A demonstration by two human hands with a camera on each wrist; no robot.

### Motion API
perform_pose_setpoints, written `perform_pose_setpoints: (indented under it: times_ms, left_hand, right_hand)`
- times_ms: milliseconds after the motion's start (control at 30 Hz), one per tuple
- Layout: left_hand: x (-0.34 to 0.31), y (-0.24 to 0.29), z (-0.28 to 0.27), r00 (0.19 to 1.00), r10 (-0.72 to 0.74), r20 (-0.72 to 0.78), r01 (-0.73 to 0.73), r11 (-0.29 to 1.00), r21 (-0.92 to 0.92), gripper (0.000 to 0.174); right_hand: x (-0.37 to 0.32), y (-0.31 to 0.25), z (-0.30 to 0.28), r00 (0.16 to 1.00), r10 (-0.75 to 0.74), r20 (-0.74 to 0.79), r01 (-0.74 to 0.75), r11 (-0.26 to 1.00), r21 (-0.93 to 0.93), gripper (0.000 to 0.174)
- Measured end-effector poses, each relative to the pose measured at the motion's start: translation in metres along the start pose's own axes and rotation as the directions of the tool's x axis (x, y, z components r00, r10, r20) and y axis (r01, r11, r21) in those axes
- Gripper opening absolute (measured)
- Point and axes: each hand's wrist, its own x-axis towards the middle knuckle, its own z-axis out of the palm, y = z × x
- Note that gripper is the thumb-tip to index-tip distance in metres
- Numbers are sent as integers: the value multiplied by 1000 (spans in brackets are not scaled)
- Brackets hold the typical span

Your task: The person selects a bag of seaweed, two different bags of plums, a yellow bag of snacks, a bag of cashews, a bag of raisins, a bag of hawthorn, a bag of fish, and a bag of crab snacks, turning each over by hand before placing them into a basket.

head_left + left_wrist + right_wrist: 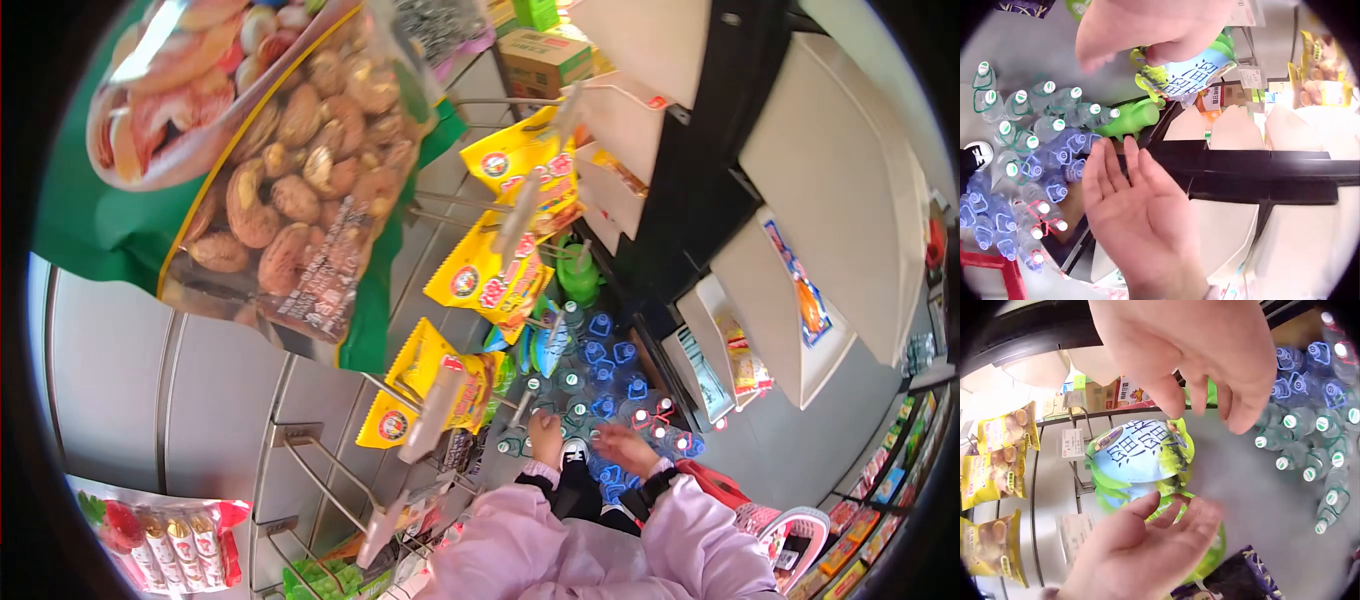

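Held low in front of the body, my left hand point(545, 440) has nothing in it, its fingers loosely extended. The right hand point(625, 448) is also bare, with palm and spread fingers showing in the left wrist view. A gap separates the two hands. Blue and green snack bags point(1141, 456) hang on hooks close to the left hand, which overlaps their lower part in the right wrist view. Below both hands, several clear bottles with green carry loops point(1047, 128) and others with blue loops point(1057, 156) stand on the grey floor.
Yellow snack bags point(465, 275) hang from metal hooks on the slatted wall at left. A large green bag of nuts point(290, 200) looms nearest the head camera. Slanted beige shelves point(830, 180) line the right. A red strap-like object point(712, 482) lies beside the right sleeve.
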Motion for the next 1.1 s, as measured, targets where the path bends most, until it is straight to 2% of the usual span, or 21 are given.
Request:
perform_pose_setpoints:
  times_ms: [33,100,200,233,300,367,400,467,500,533,567,600,700,800,833,867,900,933,967,1067,1100]
  left_hand:
    - [-20,13,-3,995,-92,22,93,995,-40,27]
    - [-44,27,-15,897,-313,312,355,931,-86,28]
    - [-79,42,-19,774,-430,464,456,888,62,23]
    - [-89,38,-20,734,-447,512,465,880,101,22]
    - [-111,41,-19,662,-458,593,430,880,199,27]
    - [-128,35,-12,624,-503,598,411,862,296,26]
    - [-137,32,-8,591,-499,633,390,865,317,25]
    - [-157,36,3,531,-511,676,365,858,362,24]
    - [-167,38,10,500,-491,714,329,870,367,26]
    - [-177,39,16,478,-488,730,290,872,394,27]
    - [-186,38,23,457,-482,748,251,876,412,28]
    - [-200,40,30,442,-487,753,228,873,431,28]
    - [-240,43,48,382,-498,778,148,864,481,28]
    - [-276,37,62,304,-513,803,97,855,509,26]
    - [-287,34,66,281,-519,808,80,851,519,26]
    - [-298,29,69,259,-525,811,64,847,528,25]
    - [-309,26,71,236,-532,813,50,843,536,25]
    - [-320,23,72,208,-533,820,20,841,541,28]
    - [-329,20,73,195,-542,818,-2,833,553,28]
    - [-355,14,78,166,-563,810,-83,810,580,29]
    - [-361,11,79,159,-566,809,-105,805,584,29]
  right_hand:
    - [-18,12,-7,1000,20,3,-21,999,28,34]
    - [-56,36,-22,999,43,-22,-45,995,-87,31]
    - [-107,67,-42,985,52,-164,-110,922,-370,28]
    - [-122,77,-46,985,3,-173,-76,906,-418,27]
    - [-151,95,-56,974,-93,-208,-25,863,-504,26]
    - [-178,102,-53,954,-174,-246,69,921,-384,25]
    - [-191,102,-54,948,-196,-251,71,899,-433,26]
    - [-195,122,-68,887,-400,-231,197,779,-596,25]
    - [-207,119,-67,887,-397,-237,200,791,-578,24]
    - [-209,127,-74,858,-471,-202,246,724,-645,24]
    - [-226,123,-69,864,-420,-279,214,807,-550,24]
    - [-243,120,-67,827,-499,-260,284,769,-573,25]
    - [-286,130,-75,754,-572,-323,341,762,-551,24]
    - [-341,146,-81,649,-569,-505,426,822,-377,24]
    - [-359,153,-94,585,-640,-498,416,764,-494,24]
    - [-377,163,-101,556,-608,-566,414,794,-446,24]
    - [-410,161,-96,573,-481,-663,387,873,-298,25]
    - [-421,180,-117,487,-532,-693,377,844,-382,24]
    - [-431,201,-133,261,-629,-732,310,773,-553,21]
    - [-487,244,-163,-60,-596,-801,116,793,-599,17]
    - [-501,259,-170,-124,-532,-838,111,831,-545,19]
